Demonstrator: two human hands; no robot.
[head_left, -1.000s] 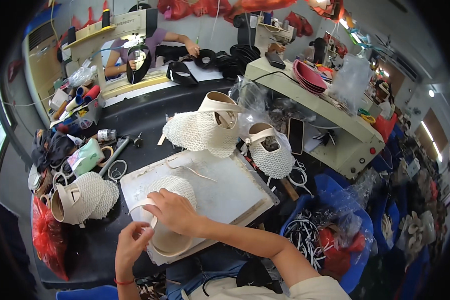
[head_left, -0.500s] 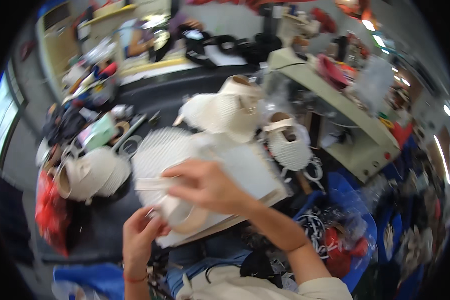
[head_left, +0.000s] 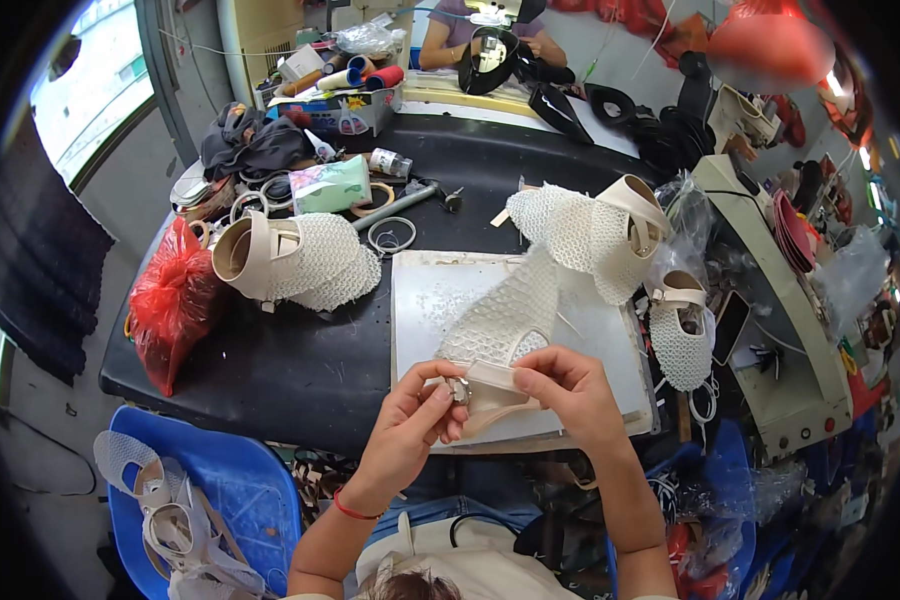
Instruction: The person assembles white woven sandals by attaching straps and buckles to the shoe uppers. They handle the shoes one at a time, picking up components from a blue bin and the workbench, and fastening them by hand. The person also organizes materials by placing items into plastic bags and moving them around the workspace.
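Just off the table's (head_left: pixel 260 365) near left corner, a blue bin (head_left: pixel 270 490) holds pale mesh pieces (head_left: pixel 175 530). At the near edge, the left hand's (head_left: pixel 410 410) fingers pinch a metal buckle (head_left: pixel 459 391), while the right hand's (head_left: pixel 582 393) fingers grip a cream strap (head_left: pixel 492 376). The strap belongs to a white mesh upper (head_left: pixel 498 312) stretching away over a pale board (head_left: pixel 420 290). A red plastic bag (head_left: pixel 173 305) sits by the left edge, with another mesh upper (head_left: pixel 315 262) just beside it. More uppers (head_left: pixel 595 235) stand beyond the board's far edge. Toward the far left corner are a tissue pack (head_left: pixel 332 186) and a box of rolls (head_left: pixel 345 108). Past the far edge, a co-worker (head_left: pixel 448 38) handles black pieces (head_left: pixel 492 68).
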